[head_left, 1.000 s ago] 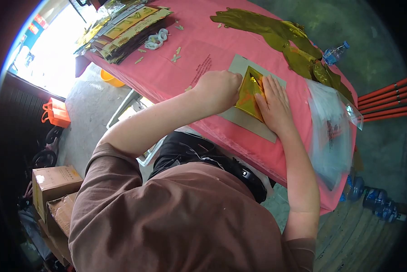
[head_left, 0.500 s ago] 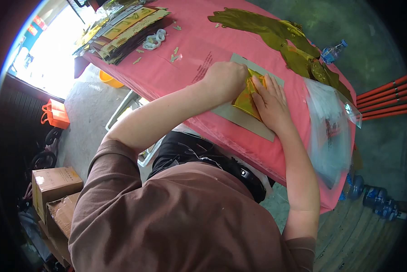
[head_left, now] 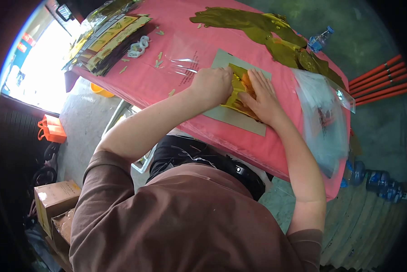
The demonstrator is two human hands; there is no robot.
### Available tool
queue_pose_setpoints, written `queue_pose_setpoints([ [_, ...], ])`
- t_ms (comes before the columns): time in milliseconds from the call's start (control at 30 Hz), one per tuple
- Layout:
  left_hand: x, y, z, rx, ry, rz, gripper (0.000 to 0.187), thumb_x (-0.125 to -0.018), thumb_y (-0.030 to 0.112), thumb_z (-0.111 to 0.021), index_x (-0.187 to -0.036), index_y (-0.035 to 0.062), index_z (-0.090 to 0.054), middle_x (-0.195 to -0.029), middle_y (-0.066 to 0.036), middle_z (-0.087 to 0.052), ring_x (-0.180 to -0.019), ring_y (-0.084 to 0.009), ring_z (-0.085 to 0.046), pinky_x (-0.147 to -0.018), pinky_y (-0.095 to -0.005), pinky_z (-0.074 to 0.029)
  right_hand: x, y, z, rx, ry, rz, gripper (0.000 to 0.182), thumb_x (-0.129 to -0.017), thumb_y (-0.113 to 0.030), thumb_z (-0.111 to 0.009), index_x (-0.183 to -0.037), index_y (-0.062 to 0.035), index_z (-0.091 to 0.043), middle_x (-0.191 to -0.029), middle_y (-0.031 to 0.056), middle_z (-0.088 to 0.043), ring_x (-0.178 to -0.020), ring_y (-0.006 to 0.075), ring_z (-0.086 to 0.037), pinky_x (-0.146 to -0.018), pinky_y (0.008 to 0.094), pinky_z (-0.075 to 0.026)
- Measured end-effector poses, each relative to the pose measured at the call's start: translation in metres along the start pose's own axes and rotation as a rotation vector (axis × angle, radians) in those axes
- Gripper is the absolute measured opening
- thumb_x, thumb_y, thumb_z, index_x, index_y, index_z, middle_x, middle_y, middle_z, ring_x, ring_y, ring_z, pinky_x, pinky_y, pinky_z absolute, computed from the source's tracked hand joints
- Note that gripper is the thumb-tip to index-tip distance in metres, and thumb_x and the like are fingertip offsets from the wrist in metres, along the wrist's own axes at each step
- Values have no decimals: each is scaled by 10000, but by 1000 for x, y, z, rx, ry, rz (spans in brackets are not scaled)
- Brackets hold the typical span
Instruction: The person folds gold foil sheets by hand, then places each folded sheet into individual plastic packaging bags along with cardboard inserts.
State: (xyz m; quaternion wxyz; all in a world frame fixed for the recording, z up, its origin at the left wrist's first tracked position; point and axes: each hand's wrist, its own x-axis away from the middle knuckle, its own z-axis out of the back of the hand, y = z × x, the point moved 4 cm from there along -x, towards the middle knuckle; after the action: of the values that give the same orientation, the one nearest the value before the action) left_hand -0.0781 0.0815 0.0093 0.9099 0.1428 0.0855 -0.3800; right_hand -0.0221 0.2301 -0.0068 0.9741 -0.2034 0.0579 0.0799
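My left hand (head_left: 212,87) is closed in a fist at the left edge of a shiny gold foil sheet (head_left: 234,100). Whatever its fingers hold is hidden from above. My right hand (head_left: 263,100) lies flat on the right side of the foil, fingers stretched out. Beneath the foil is a grey-beige rectangular board (head_left: 253,128), resting on a pink-covered table (head_left: 253,152). A clear plastic sheet (head_left: 180,65) with printed text lies just left of the board.
Gold printed packets (head_left: 115,38) are stacked at the far left, beside a white coil (head_left: 138,46). Olive-gold foil pieces (head_left: 244,20) lie along the far edge near a plastic bottle (head_left: 320,40). Clear plastic bags (head_left: 323,120) hang over the right edge.
My left hand has drawn back to the left, showing more of the gold foil. My right hand stays flat on it. The whole view has shifted slightly.
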Motion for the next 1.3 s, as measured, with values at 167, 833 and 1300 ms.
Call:
queue_pose_setpoints([
  [167,1,1,1,5,-31,17,195,-812,202,-513,-811,7,-506,-695,-166,-612,-610,-322,-624,-535,-406,-500,15,11,27,0,-195,-13,951,-698,-377,-715,-1431,-74,-189,-1489,192,-113,-1392,288,-86,-1118,404,-72],
  [833,0,5,16,-99,-45,-33,153,-748,156,-589,-804,25,-535,-658,-132,-617,-572,-278,-632,-512,-360,-513,28,23,32,66,-323,-65,1074,-613,-396,-752,-1447,-108,-140,-1500,178,-67,-1402,245,-19,-1115,419,22],
  [1300,1,14,12,-226,-110,-73,169,-747,118,-608,-864,34,-520,-766,-92,-625,-677,-228,-654,-550,-307,-521,29,21,33,116,-369,-71,1141,-563,-358,-758,-1448,-82,-94,-1503,177,-46,-1403,239,3,-1104,437,64],
])
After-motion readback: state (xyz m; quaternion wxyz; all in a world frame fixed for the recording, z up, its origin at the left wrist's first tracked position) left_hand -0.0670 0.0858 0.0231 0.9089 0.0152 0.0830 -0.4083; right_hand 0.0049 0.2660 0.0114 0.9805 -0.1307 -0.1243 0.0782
